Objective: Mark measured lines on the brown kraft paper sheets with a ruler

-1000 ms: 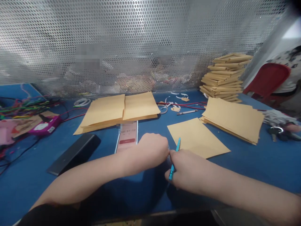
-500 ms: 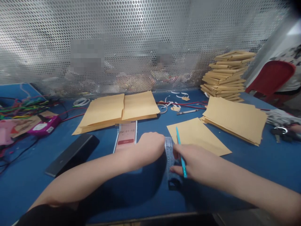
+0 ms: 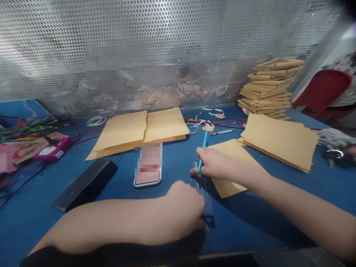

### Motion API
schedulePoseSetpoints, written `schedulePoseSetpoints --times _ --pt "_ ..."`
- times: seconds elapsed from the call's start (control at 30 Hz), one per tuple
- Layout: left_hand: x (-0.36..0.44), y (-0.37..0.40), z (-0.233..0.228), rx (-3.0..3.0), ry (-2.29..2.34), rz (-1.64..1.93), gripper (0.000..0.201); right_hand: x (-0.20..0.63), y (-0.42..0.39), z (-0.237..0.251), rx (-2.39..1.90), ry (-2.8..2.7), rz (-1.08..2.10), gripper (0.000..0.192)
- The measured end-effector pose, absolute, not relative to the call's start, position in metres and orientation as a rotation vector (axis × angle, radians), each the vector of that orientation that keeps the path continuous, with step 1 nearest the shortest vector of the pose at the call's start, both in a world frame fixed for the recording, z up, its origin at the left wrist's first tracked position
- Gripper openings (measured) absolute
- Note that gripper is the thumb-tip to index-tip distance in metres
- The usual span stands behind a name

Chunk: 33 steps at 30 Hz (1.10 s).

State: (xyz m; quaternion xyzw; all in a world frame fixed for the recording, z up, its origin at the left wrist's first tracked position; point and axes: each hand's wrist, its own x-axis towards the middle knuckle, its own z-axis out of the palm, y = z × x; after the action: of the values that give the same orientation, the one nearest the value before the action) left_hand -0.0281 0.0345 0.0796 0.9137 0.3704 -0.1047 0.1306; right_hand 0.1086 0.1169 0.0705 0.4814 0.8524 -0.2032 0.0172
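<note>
A clear plastic ruler (image 3: 207,202) with rows of small cut-outs lies lengthwise on the blue table. My left hand (image 3: 185,207) is closed at its left edge near the close end, the thumb by that end; most of its fingers are hidden under the hand. At the far end of the ruler, my right hand (image 3: 213,163) grips a slim turquoise pen (image 3: 204,142), held nearly upright, with its thumb and fingertips around the lower part. Partly under my right forearm lies a single brown paper envelope (image 3: 229,187), just right of the ruler.
A phone (image 3: 147,183) and a dark oblong case (image 3: 86,183) lie to the left. Brown envelopes are piled behind (image 3: 130,129), at right (image 3: 278,141) and in a tall stack (image 3: 268,89). Tangled wires (image 3: 27,128) lie far left; perforated metal (image 3: 167,37) stands behind.
My left hand has come down from the ruler's far end towards its near end. My right hand has moved up and left with the pen. The single envelope has shifted slightly towards me.
</note>
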Motion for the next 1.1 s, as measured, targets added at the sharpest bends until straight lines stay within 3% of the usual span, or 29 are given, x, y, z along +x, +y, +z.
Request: schedulePoseSetpoints --times 0.1,0.27,0.4,0.5,0.8,0.97,1.1 --pt "-0.031 0.038 0.081 2.595 1.028 -0.221 0.011 0.109 0.122 0.069 1.515 2.666 -0.664 0.030" --pt "-0.035 0.040 0.082 2.611 1.039 -0.246 0.022 0.125 0.136 0.067 1.491 2.712 -0.881 0.028" --pt "-0.031 0.041 0.078 2.690 1.104 -0.308 0.027 0.151 0.144 0.069 1.441 2.715 -1.424 0.028" --pt "-0.023 0.041 0.073 2.751 1.045 -0.266 0.026 0.171 0.149 0.071 1.645 2.752 -1.694 0.034" --pt "-0.005 0.061 0.022 3.080 0.486 0.515 0.027 0.222 0.148 0.028 2.290 2.790 -1.388 0.033" --pt "-0.005 0.072 -0.001 3.025 0.576 0.557 0.033 0.241 0.151 0.003 2.107 2.675 -1.641 0.035" --pt "-0.001 0.075 -0.009 2.847 0.793 0.500 0.045 0.252 0.156 0.010 1.915 2.690 -1.442 0.034"
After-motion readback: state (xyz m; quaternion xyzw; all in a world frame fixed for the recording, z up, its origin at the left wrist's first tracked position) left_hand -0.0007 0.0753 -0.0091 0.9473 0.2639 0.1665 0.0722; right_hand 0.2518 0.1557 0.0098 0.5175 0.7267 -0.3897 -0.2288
